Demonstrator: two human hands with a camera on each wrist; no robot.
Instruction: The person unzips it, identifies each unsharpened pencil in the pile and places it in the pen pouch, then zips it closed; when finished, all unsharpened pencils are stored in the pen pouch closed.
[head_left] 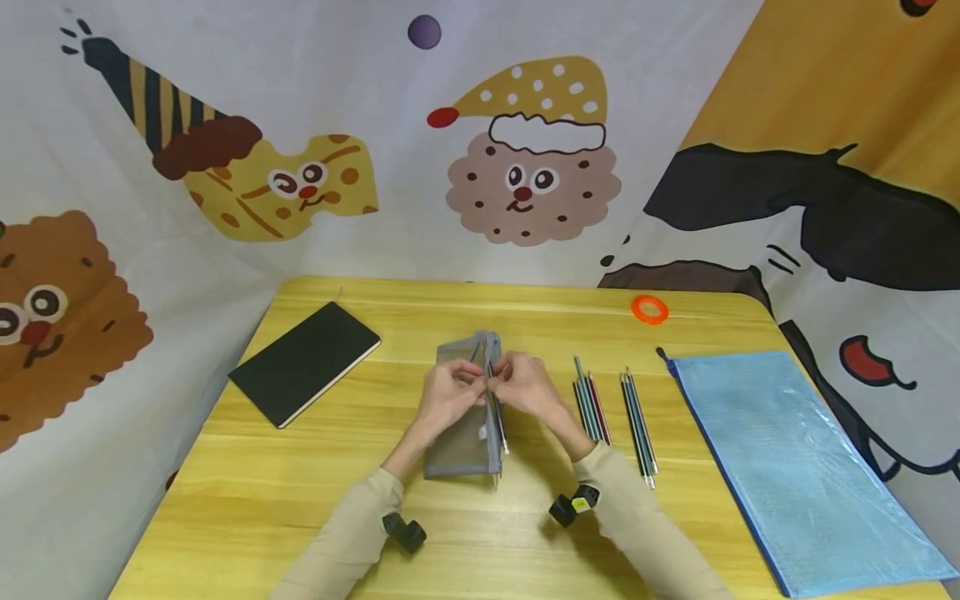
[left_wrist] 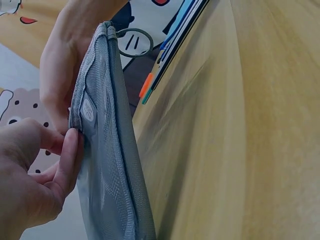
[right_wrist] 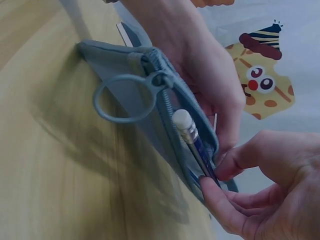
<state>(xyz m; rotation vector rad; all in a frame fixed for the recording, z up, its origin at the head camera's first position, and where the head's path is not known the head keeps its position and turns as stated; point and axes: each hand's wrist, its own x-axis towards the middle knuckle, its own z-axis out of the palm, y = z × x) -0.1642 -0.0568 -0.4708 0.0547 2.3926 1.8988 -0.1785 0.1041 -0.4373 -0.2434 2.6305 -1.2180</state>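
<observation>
Right wrist: a pencil (right_wrist: 196,145) is pinched by right fingers (right_wrist: 222,206), the pouch (left_wrist: 107,165) by left fingers (left_wrist: 67,162). Snagging could be caused by slack.

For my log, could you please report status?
Left hand pinching gray mesh pencil case; right hand pinching eraser-tipped pencil at the open zipper; nothing visibly blocking.

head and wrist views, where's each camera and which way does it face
Head: head-worn, facing forward and down at the table; left hand, right hand and sleeves show.
Left wrist: on that wrist, facing the gray pouch; both hands show.
Right wrist: on that wrist, facing the pouch's opening and pencil; both hands show.
Both wrist views share the pull ring.
</observation>
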